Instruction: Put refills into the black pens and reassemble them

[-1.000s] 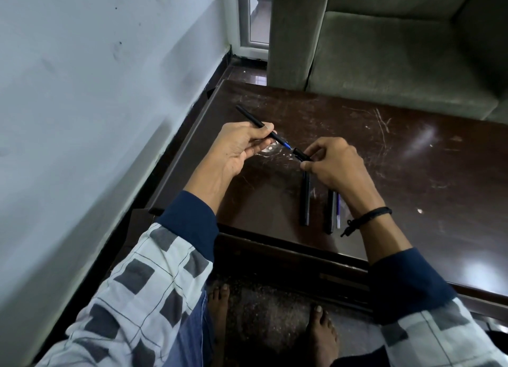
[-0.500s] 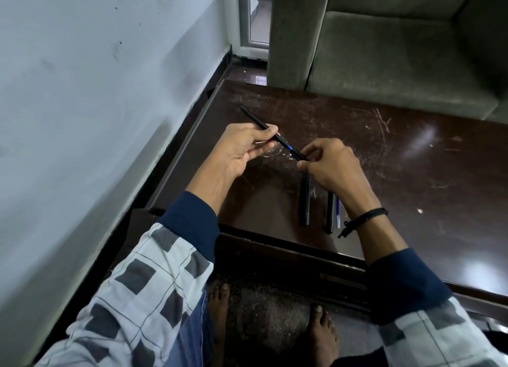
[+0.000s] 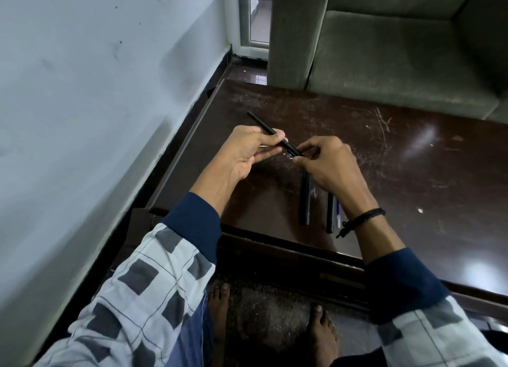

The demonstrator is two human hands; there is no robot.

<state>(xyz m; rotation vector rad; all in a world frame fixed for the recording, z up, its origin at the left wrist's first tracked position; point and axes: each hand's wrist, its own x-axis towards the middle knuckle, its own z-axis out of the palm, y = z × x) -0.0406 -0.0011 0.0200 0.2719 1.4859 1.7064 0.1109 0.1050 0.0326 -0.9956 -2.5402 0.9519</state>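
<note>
Near end of the black barrel (image 3: 262, 123) is buried under the pinching fingertips of the right hand (image 3: 327, 163), so I can't tell what part sits there. The left hand (image 3: 247, 152) grips the barrel mid-length, above the table (image 3: 412, 174). Count: one barrel in hand, two black pens (image 3: 305, 201) lying side by side on the table, one blue refill (image 3: 338, 215) beside them, top ends hidden by the right hand; green sofa (image 3: 384, 58) beyond.
</note>
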